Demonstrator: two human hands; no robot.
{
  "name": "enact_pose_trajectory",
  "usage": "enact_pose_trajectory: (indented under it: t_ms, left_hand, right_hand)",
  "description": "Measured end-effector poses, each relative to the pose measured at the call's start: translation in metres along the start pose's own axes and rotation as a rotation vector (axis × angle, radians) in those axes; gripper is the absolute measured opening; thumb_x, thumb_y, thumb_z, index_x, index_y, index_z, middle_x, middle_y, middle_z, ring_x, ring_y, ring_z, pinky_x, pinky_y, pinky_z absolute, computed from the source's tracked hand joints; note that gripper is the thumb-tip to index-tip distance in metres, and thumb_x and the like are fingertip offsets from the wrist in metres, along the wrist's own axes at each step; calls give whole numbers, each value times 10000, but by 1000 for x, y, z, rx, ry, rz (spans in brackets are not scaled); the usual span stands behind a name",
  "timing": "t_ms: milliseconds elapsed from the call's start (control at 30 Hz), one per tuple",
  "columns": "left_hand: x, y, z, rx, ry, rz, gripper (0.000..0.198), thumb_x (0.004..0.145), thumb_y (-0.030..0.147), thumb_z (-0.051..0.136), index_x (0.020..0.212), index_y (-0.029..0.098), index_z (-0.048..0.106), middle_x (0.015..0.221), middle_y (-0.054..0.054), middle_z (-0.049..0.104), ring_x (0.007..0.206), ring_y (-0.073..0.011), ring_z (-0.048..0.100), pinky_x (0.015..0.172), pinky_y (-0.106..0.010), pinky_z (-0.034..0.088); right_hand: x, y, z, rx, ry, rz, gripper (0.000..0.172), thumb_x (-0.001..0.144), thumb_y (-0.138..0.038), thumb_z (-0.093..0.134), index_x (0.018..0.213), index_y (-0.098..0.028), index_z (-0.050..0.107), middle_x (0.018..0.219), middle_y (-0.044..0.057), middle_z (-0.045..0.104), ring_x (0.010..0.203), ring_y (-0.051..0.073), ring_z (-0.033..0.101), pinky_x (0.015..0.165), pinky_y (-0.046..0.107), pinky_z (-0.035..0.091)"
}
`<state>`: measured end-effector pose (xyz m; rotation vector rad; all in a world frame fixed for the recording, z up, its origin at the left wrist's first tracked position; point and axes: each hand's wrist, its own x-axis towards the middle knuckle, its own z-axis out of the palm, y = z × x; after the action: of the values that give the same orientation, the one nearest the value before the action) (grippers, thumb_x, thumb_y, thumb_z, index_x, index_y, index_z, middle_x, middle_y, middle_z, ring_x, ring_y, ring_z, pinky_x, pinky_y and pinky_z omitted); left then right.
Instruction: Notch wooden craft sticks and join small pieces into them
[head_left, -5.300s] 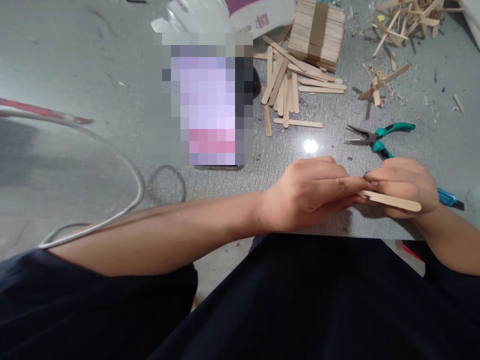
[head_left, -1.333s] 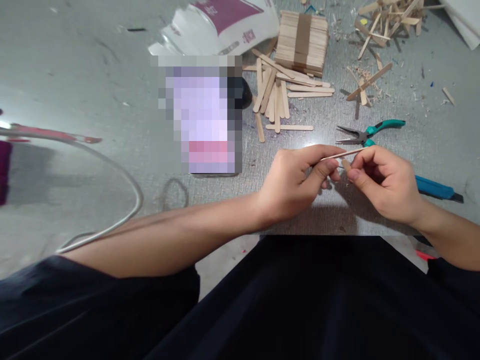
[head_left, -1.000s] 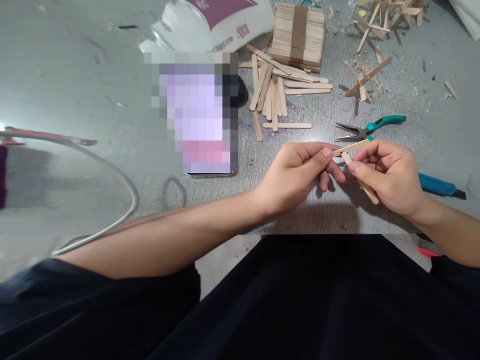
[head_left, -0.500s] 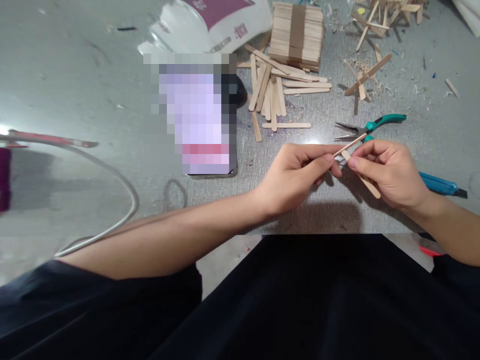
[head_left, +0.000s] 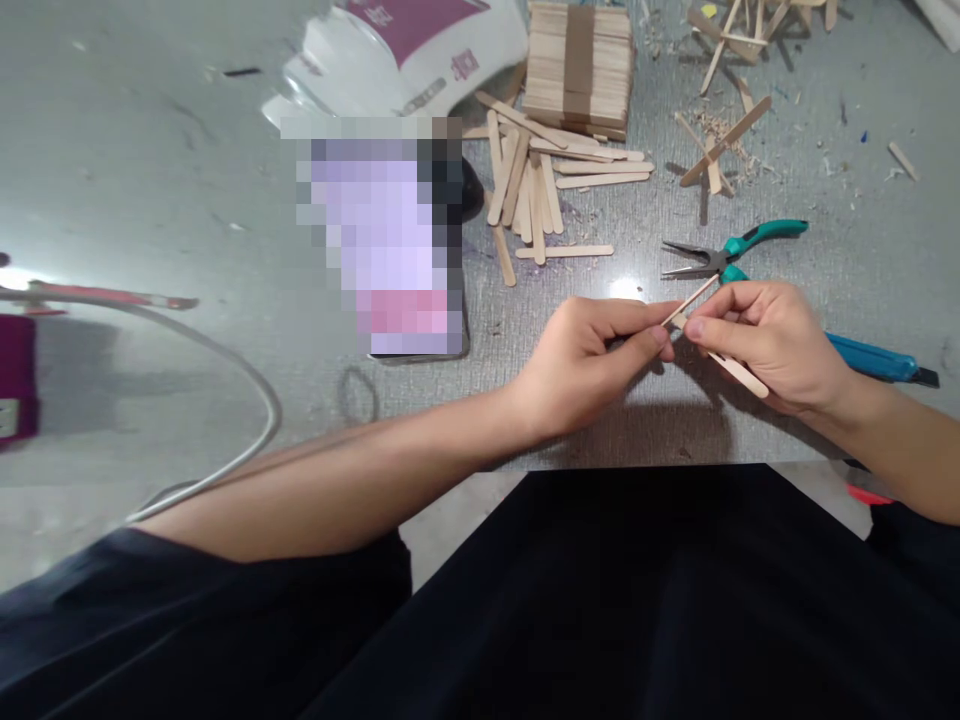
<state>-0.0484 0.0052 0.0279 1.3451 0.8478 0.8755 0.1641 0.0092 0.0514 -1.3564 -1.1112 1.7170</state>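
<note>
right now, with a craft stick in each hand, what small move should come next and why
Probably ease the right craft stick against the left craft stick: the left hand pinches its stick edge-on, and the right hand holds the other with its tip close by, though contact is unclear.

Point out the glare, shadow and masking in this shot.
In the head view, a white glare spot on the table just above the left hand; in the head view, a dark shadow on the table below it and the right hand; in the head view, a coarse mosaic left of the loose sticks.
</note>
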Motion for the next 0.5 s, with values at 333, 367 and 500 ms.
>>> enact_pose_trajectory:
  t_ms: [333,367,500]
  left_hand:
    - [6,2,-3,-63,113,-31,282,950,340,807,1172,181,878,862,-60,840,659,-120,681,621,-244,593]
    - [5,4,-2,-59,127,-22,285,938,323,819,1178,179,873,899,-68,854,681,-129,706,639,-252,614]
    - [0,10,0,23,163,63,217,928,295,833,1111,184,867,946,-61,870,695,-140,755,660,-261,647]
  right_hand:
    - [-1,2,-4,-320,8,-335,222,948,-415,820,917,-222,714,839,12,766,694,132,675,614,286,546]
    - [-1,3,-6,-414,26,-414,182,979,-394,783,958,-224,723,861,13,769,699,130,670,603,282,532]
    - [1,10,-14,-717,14,-845,77,1048,-283,667,1028,-231,721,883,18,723,770,148,650,677,315,532]
